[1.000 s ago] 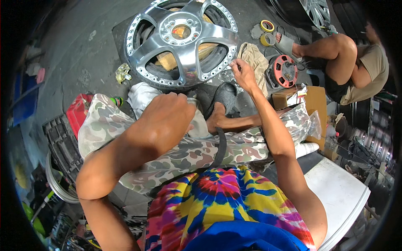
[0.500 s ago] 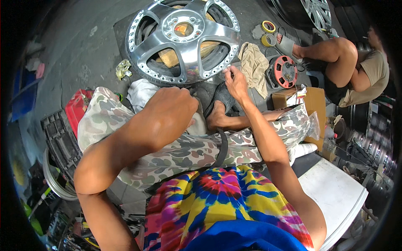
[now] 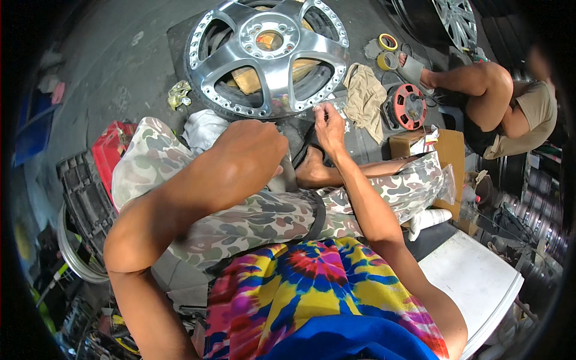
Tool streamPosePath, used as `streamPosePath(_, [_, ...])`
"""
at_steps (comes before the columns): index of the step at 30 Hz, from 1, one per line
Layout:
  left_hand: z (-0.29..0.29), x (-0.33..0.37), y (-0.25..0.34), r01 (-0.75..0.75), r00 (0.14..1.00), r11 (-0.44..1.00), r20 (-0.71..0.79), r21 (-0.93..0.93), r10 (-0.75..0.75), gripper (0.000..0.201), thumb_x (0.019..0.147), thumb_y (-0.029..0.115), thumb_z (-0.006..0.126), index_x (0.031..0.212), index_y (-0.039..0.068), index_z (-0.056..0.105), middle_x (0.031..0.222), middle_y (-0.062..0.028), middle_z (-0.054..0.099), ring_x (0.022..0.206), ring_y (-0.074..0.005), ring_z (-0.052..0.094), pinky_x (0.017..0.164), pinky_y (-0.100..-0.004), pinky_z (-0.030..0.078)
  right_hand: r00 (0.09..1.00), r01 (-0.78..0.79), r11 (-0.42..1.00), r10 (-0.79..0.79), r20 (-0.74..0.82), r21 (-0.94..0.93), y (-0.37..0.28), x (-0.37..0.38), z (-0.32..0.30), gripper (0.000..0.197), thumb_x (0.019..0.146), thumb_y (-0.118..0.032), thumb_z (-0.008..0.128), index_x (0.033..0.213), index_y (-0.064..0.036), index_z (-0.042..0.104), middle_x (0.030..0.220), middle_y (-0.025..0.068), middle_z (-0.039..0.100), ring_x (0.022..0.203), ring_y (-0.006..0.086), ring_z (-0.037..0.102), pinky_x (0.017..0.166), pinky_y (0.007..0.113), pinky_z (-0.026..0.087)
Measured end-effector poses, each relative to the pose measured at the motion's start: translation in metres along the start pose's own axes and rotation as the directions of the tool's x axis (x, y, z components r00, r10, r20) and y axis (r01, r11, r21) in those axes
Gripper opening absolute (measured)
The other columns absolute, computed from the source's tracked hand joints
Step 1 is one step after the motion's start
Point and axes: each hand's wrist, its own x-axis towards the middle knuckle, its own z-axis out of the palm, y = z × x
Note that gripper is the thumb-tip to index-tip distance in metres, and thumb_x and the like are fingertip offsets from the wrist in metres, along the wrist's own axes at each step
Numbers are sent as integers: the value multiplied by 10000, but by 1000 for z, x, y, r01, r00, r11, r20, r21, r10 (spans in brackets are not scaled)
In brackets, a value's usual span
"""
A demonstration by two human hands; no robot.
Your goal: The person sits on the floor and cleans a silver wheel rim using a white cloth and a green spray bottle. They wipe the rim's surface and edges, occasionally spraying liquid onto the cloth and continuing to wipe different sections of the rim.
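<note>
A polished silver wheel rim [image 3: 281,84] with wide spokes and small holes round its edge lies face up in front of me. My left hand [image 3: 255,147] is curled closed just on my side of the rim, its back toward me. Its fingers and whatever they hold are mostly hidden. To the right, my right hand [image 3: 330,126] has its fingertips pinched together beside the rim's near right edge. Anything between them is too small to name. A pale grey thing [image 3: 283,180], partly covered, shows below my left hand.
Right of the rim lie a beige cloth [image 3: 363,96], a red cable reel [image 3: 409,107] and tape rolls [image 3: 387,51]. A person [image 3: 486,90] sits at the far right near a cardboard box [image 3: 451,162]. On the left are a white cloth [image 3: 204,129] and a red case [image 3: 111,147].
My right hand has shifted left and slightly toward me, its fingertips now pinched closer together. My left hand stays nearly in place. The seated person's head has moved a little.
</note>
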Motion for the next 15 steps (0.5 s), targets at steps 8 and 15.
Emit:
streamPosePath(8, [-9,31,-32,360,755,875,449,324,-477,318,864,286,805,1025,19,742,1013,-217,729,1031,-402,698,908,-498,547,999,40,998,-40,-3,40,-13,-21,22,234,1034,-227,589,1000,-10,671,930,240,715,892,465,686,799,499,531])
streamPosePath(15, [-6,36,-36,343,767,892,460,296,-447,347,871,308,808,1067,27,753,1021,-203,732,1034,-403,697,919,-501,543,995,-86,962,95,-23,258,-3,-21,32,260,1068,-240,596,973,-10,674,722,52,638,601,124,623,552,317,515])
